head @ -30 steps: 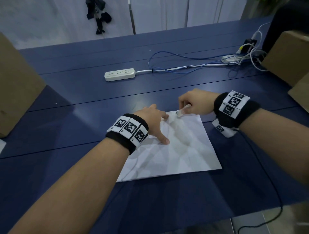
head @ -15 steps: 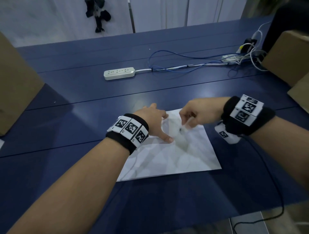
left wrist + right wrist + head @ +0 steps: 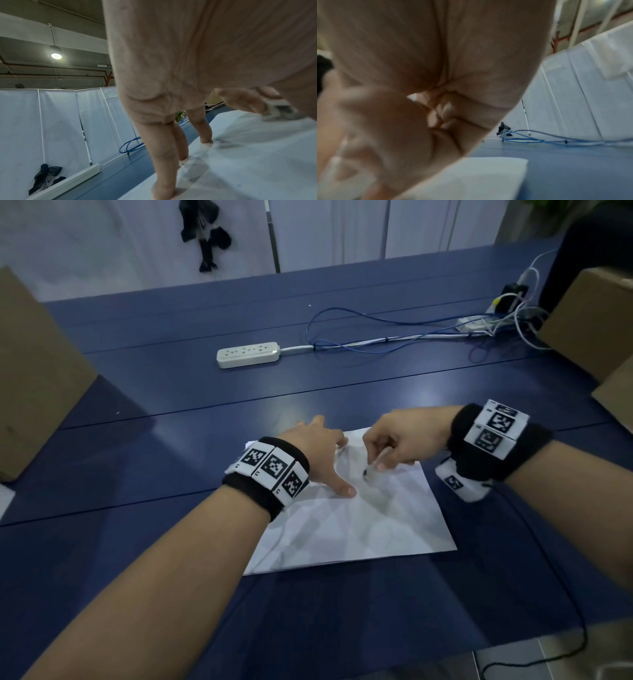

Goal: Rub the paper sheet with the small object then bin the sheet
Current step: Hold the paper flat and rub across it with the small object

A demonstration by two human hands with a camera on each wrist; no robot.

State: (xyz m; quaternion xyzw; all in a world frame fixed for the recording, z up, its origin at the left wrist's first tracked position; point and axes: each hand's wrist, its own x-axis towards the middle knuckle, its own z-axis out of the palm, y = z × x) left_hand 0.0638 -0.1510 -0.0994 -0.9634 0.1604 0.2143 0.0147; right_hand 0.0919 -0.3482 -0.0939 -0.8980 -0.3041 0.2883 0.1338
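Both hands busy: left hand [image 3: 317, 450] fingers spread pinning paper sheet [image 3: 359, 522], right hand [image 3: 400, 440] pinching eraser [image 3: 375, 465] mid-rub; binning not yet done.

The scene is dim and bluish. A round ceiling lamp [image 3: 56, 56] glows in the left wrist view. Soft overlapping shadows fall on the paper sheet [image 3: 359, 518]. The right wrist view is heavily blurred, and straight lines bow toward every picture's edges.

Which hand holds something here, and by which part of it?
The right hand pinches the small white object by its upper end; the left hand only presses the paper sheet.
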